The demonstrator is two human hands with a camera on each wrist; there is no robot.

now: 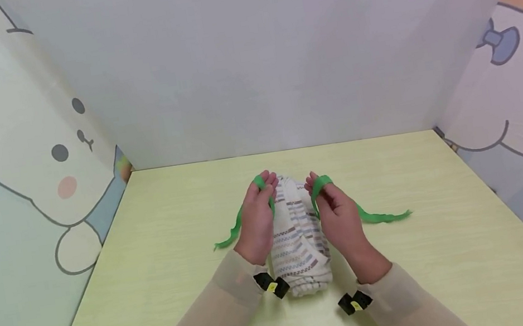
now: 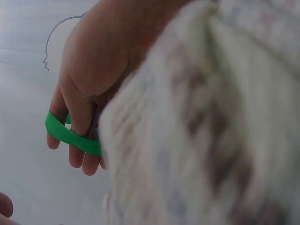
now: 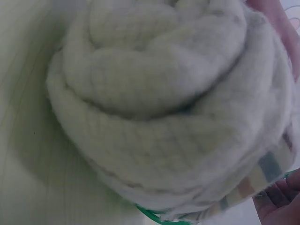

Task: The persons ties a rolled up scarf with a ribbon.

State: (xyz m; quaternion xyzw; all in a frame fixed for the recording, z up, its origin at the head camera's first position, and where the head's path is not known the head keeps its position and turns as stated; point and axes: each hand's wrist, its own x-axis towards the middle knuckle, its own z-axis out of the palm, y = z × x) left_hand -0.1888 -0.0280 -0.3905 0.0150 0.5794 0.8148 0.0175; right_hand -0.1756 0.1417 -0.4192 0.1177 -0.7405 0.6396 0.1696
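A rolled, patterned white cloth (image 1: 299,247) lies lengthwise on the table between my hands, its coiled end (image 3: 154,140) large in the right wrist view. My left hand (image 1: 257,225) is at its left side and pinches a green ribbon (image 1: 232,238) between thumb and fingers. In the left wrist view the ribbon (image 2: 70,135) wraps across those fingers. At the roll's right side, my right hand (image 1: 343,221) pinches another stretch of green ribbon (image 1: 322,181), looped over the fingers. Loose ribbon tails trail outward on both sides. Green ribbon also shows beneath the roll in the right wrist view.
The pale yellow table (image 1: 157,212) extends around the roll. A plain grey wall (image 1: 268,72) rises behind it, and side panels with cartoon drawings stand left and right. Small black devices (image 1: 272,285) are strapped at both sleeve cuffs.
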